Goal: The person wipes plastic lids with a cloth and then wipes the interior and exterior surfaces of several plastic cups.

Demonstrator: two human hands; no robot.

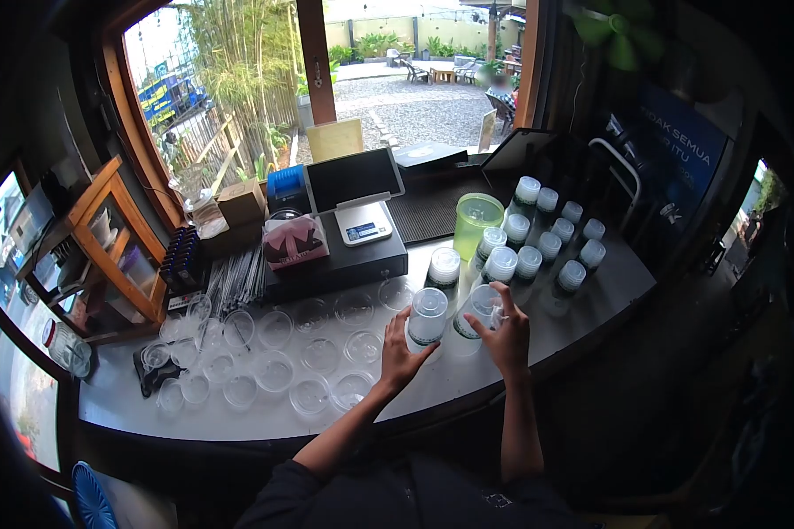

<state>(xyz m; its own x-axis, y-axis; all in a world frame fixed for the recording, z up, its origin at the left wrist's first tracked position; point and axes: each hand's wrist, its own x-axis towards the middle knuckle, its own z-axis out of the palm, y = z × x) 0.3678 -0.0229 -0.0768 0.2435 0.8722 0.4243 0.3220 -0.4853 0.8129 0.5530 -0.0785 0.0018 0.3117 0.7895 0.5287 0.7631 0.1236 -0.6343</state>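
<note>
My left hand is curved around the lower side of an upside-down stack of clear plastic cups with a dark green print near the rims. Just to the right, my right hand grips a clear plastic cup between thumb and fingers; whether it is single or nested is hard to see. Behind both hands stands another upturned cup stack. Several similar stacks fill the counter's right side. A translucent green container stands behind them.
Many open clear cups spread over the left of the grey counter. At the back are a tablet, a black cash drawer, a pink tissue pack and wrapped straws. A wooden-framed cabinet stands at left.
</note>
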